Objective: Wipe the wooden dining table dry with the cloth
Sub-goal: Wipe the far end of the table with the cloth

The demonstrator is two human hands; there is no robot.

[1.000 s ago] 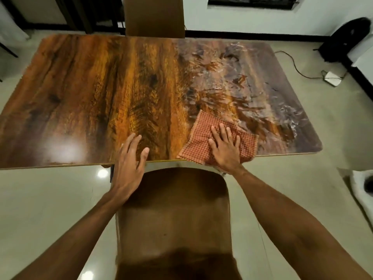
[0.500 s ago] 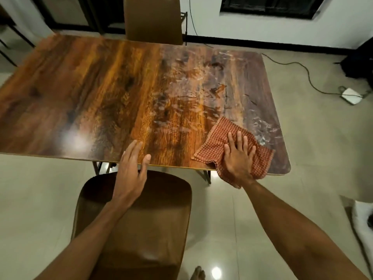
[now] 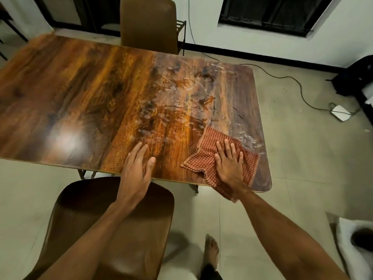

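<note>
The wooden dining table point(image 3: 84, 102) fills the upper left of the head view; its right half shows streaky wet smears. A red checked cloth point(image 3: 207, 144) lies at the table's near right corner, one flap hanging over the front edge. My right hand point(image 3: 230, 164) presses flat on the cloth with straight, spread fingers. My left hand point(image 3: 137, 166) rests flat on the bare wood at the front edge, left of the cloth, holding nothing.
A brown chair point(image 3: 113, 225) stands under my left arm at the near edge, and another chair point(image 3: 149, 25) at the far side. A cable and white adapter point(image 3: 341, 113) lie on the floor at right. My bare foot point(image 3: 211, 249) is near the chair.
My right hand has slid the cloth rightward along the front edge to the table's near right corner. My view and body shifted right; the left hand stayed flat at the edge.
</note>
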